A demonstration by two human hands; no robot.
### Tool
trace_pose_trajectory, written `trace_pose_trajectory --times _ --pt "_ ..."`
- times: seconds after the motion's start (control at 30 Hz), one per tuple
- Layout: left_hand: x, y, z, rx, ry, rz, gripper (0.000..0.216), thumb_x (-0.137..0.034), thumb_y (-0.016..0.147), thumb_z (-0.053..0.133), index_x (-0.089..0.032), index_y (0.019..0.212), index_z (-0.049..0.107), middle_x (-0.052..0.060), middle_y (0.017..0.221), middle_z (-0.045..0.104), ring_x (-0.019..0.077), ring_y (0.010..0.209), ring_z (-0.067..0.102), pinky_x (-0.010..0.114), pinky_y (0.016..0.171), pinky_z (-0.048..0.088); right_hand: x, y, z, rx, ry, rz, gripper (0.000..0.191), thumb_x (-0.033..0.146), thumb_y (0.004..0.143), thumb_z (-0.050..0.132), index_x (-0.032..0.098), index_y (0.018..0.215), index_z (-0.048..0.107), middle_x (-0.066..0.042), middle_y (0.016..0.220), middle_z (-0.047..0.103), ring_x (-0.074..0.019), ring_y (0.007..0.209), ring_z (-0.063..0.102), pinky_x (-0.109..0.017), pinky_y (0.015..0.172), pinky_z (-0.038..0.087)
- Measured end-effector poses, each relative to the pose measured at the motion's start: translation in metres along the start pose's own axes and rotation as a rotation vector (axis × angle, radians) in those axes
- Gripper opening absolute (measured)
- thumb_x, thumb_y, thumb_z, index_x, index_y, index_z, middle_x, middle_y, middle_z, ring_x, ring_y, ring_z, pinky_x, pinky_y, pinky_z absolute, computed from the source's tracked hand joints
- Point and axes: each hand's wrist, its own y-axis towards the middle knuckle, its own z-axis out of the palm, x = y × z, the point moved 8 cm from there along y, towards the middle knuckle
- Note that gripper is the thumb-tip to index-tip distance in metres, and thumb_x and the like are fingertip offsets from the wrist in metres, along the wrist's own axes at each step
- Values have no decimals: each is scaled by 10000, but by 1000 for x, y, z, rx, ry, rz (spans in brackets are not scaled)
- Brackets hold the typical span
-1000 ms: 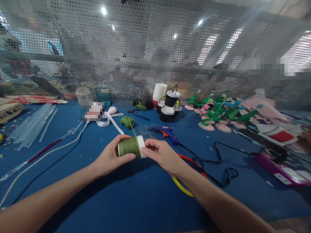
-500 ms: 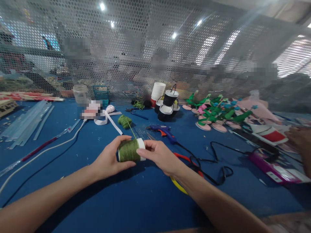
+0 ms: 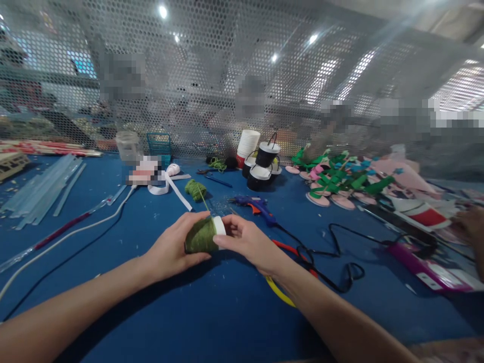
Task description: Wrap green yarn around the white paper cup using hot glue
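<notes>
The left hand (image 3: 172,249) has its grip closed round the yarn-wound cup (image 3: 202,235), with the thumb on top and the fingers curled underneath over the green winding. The right hand (image 3: 247,242) holds a narrower grip, thumb and fingertips pinching the bare white rim (image 3: 219,225) at the cup's right end. The cup lies on its side between the two hands, just above the bench (image 3: 212,312), about midway along it and nearer the near edge than the far one.

A taut green strand (image 3: 204,201) runs from the cup to a loose yarn ball (image 3: 195,189) farther back.

The cup is probably very light and thin-walled, so it could dent under a squeeze. The winding looks soft and grippy, though the turns could slide if rubbed. The bare rim and the wound middle seem the safest places to hold it.

A blue glue gun (image 3: 257,205) lies just beyond the right hand, and its black cord (image 3: 340,262) loops toward the right edge. Stacked cups (image 3: 247,142) stand near the far edge, and clear glue sticks (image 3: 41,189) lie toward the left edge. Another person's hand (image 3: 471,227) shows at the right edge.
</notes>
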Motion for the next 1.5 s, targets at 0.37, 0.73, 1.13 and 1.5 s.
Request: trace_pose_trajectory --times 0.37,0.73,1.13,1.5 --pt "10 1 3 36 -73 -182 644 -270 654 687 -204 1215 376 74 1114 532 236 1022 530 380 879 431 25 -6 -29 -335 -108 -288 172 322 711 589 180 806 566 -22 788 603 -139 721 558 -290 679 444" --pt "20 0 1 2 -132 -266 615 -289 632 682 -211 1180 414 65 1081 536 237 972 542 392 857 433 29 -7 -42 -352 -179 -195 221 378 711 588 174 651 530 33 574 500 -96 535 440 -237 522 362" --pt "30 -6 4 14 -159 -257 609 -282 655 661 -245 1197 388 60 1114 549 247 1012 539 394 871 436 20 -3 -26 -203 -280 -157 312 408 818 436 202 584 423 33 539 451 -107 511 402 -243 509 324" --pt "30 -8 3 31 -231 -253 611 -279 653 659 -255 1202 393 63 1104 557 249 985 549 380 853 445 0 8 -32 -245 -335 -25 361 480 807 388 217 563 428 21 521 461 -128 514 453 -263 527 380"
